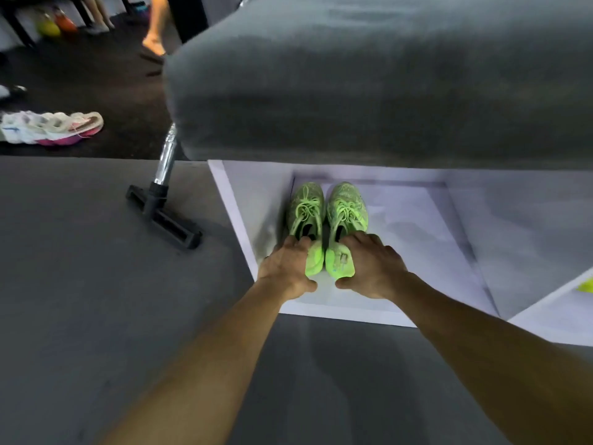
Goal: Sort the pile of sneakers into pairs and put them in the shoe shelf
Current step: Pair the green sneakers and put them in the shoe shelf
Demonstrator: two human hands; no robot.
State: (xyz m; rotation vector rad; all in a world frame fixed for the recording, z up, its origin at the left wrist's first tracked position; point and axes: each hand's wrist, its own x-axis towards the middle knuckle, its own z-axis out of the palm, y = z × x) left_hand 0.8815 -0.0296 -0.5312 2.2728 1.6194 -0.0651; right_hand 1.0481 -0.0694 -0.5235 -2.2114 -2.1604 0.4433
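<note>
Two neon green sneakers stand side by side, toes pointing inward, in the left compartment of a white shoe shelf (417,213). My left hand (287,268) grips the heel of the left green sneaker (306,213). My right hand (372,268) grips the heel of the right green sneaker (348,210). Both heels stick out toward me at the compartment's front edge. A grey cloth-covered top (369,75) hides the upper part of the shelf.
A vacuum floor nozzle with a chrome tube (163,213) lies on the grey carpet left of the shelf. White and pink sneakers (51,126) lie at the far left. Another person's legs (157,24) stand at the back. A neighbouring compartment at the right holds something yellow-green (585,285).
</note>
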